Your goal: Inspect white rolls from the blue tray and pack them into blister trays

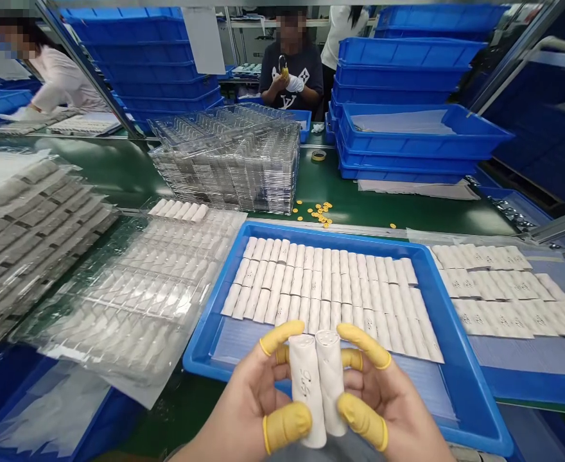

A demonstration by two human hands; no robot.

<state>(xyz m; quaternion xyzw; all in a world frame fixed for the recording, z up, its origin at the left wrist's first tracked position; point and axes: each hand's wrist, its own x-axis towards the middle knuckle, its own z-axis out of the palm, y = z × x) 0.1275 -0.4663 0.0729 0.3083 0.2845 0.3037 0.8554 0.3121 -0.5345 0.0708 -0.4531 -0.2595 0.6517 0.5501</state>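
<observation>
Both hands are closed around things, thumb and fingertips in yellow finger cots: the left hand (pixel 248 391) grips a white wrapped cylinder with handwriting (pixel 305 394), and the right hand (pixel 393 391) grips a second white cylinder (pixel 330 388) — the two held nearly upright, side by side, above the near edge of a blue tray (pixel 485 391). That tray opens out at 12 o'clock from the hands. Three rows of similar cylinders (pixel 315 282) lie across its far and middle parts, some with writing on them, and those at the right end lean aslant; nearer the hands, a pale sheet liner (pixel 234 343) shows below the last row. So the rows look well advanced, by my judgement, with two cylinders out in the hands. At 2 o'clock another blue tray (pixel 528 378) carries three more rows, shorter and less even. At 10 o'clock a clear plastic tray (pixel 133 289) spreads over many more cylinders, with a short run of them (pixel 179 210) at its far end, and beyond it stands a tall stack of filled trays (pixel 32 237). At 11 o'clock nested clear trays (pixel 229 167) are piled on the green worktop (pixel 359 215); yellow discs (pixel 321 212) lie scattered at 12 o'clock, nearer than a roll of tape (pixel 318 155) — and past that a person in a dark shirt (pixel 289 80) handles something small. Stacked blue bins (pixel 408 147) rise at 1 o'clock.
</observation>
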